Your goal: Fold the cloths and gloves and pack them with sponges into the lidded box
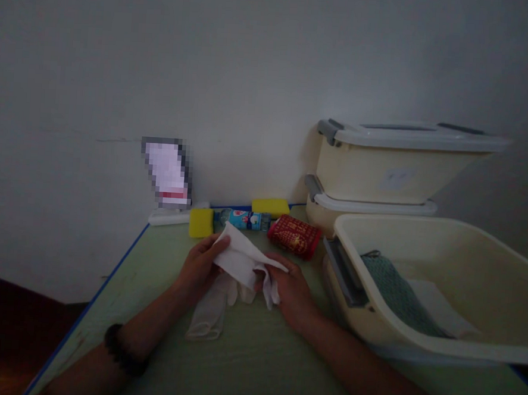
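Note:
Above the table, a white fabric glove (240,252) stretches between my two hands. My left hand (199,268) pinches its edge at the left, thumb on top. At the other end, the fingers of my right hand (292,288) are closed on the fabric, and loose finger-like folds hang down beside them. A second white glove (207,313) lies flat on the table below, its cuff towards me and its far part partly hidden by the held one and my left hand.
Behind my hands lie a yellow sponge (201,223), another yellow sponge (270,207), a plastic bottle (245,219) on its side and a red packet (295,236). A pixelated phone (167,174) stands at back left. Right, an open cream bin (350,322) holds a green cloth (401,295); lidded bins (373,168) are stacked behind.

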A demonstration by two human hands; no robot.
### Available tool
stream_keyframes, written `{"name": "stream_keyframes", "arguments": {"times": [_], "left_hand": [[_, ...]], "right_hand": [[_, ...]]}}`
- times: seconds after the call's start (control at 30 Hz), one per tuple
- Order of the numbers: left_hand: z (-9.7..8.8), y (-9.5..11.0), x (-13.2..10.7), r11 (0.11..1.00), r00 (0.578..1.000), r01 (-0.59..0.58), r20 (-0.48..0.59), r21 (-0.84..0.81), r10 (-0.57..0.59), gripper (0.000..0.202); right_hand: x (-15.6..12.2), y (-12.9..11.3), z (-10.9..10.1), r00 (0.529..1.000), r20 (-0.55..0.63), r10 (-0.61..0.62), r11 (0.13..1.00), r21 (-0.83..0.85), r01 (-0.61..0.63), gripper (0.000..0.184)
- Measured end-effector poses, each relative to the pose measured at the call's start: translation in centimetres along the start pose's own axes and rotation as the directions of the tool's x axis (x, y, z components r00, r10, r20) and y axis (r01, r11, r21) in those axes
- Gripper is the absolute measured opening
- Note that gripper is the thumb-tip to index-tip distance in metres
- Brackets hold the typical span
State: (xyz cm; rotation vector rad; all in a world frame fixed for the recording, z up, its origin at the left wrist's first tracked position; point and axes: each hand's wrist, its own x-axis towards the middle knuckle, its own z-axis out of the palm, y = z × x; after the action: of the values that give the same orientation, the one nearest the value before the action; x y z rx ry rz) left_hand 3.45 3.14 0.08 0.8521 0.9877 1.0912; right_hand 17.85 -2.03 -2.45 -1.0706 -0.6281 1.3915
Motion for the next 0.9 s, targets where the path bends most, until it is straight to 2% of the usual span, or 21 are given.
{"name": "stream_keyframes", "arguments": {"times": [0.07, 0.13, 0.23, 0.3, 0.33, 0.4, 0.5, 0.57, 0.63, 0.77, 0.83, 0.9], "left_hand": [[0.0, 0.1, 0.0, 0.999, 1.000, -0.010, -0.008, -0.042, 0.009, 0.023], [0.1, 0.2, 0.0, 0.996, 1.000, -0.015, -0.016, -0.091, 0.014, 0.024], [0.1, 0.3, 0.0, 0.989, 0.999, -0.028, -0.020, -0.147, 0.026, 0.024], [0.2, 0.2, -0.1, 0.987, 0.999, -0.033, -0.006, -0.157, 0.033, 0.026], [0.2, 0.2, -0.1, 0.987, 0.999, -0.032, 0.001, -0.155, 0.033, 0.027], [0.1, 0.1, -0.1, 0.988, 1.000, -0.021, 0.016, -0.152, 0.023, 0.029], [-0.2, 0.1, 0.0, 0.983, 0.999, 0.002, 0.051, -0.184, 0.008, 0.031], [-0.3, 0.1, 0.1, 0.976, 0.997, 0.015, 0.078, -0.218, 0.002, 0.031], [-0.4, 0.0, 0.2, 0.974, 0.995, 0.021, 0.104, -0.227, 0.003, 0.033], [-0.1, -0.3, 0.2, 0.995, 0.982, 0.067, 0.180, -0.071, -0.053, 0.043], [0.0, -0.5, 0.0, 0.997, 0.982, 0.077, 0.171, 0.026, -0.080, 0.044], [0.1, -0.5, -0.2, 0.995, 0.989, 0.048, 0.133, 0.093, -0.060, 0.041]], "right_hand": [[-0.4, -0.4, 0.0, 0.999, 0.043, -0.015, 0.997, -0.080, 0.018, 0.022], [-0.9, -0.9, -0.1, 0.986, 0.141, -0.094, 0.979, -0.167, 0.117, 0.022], [-1.5, -1.3, -0.3, 0.907, 0.377, -0.186, 0.953, -0.153, 0.260, 0.024], [-1.5, -1.2, -0.5, 0.861, 0.484, -0.157, 0.972, -0.079, 0.221, 0.038], [-1.4, -1.1, -0.5, 0.854, 0.503, -0.133, 0.983, -0.044, 0.179, 0.046], [-1.1, -0.7, -0.6, 0.869, 0.485, -0.097, 0.992, -0.018, 0.121, 0.049], [-0.8, -0.6, -0.5, 0.914, 0.401, -0.058, 0.995, -0.055, 0.087, 0.022], [-0.7, -0.7, -0.4, 0.935, 0.352, -0.030, 0.998, -0.040, 0.047, 0.040], [-0.5, -0.9, -0.3, 0.955, 0.295, -0.006, 1.000, 0.022, 0.000, 0.046], [-0.3, -1.3, -0.3, 0.976, 0.196, 0.097, 0.985, 0.120, -0.122, 0.038], [-0.3, -1.6, -0.3, 0.966, 0.208, 0.157, 0.973, 0.133, -0.186, 0.039], [-0.5, -1.7, -0.2, 0.961, 0.218, 0.172, 0.969, 0.136, -0.204, 0.035]]}}
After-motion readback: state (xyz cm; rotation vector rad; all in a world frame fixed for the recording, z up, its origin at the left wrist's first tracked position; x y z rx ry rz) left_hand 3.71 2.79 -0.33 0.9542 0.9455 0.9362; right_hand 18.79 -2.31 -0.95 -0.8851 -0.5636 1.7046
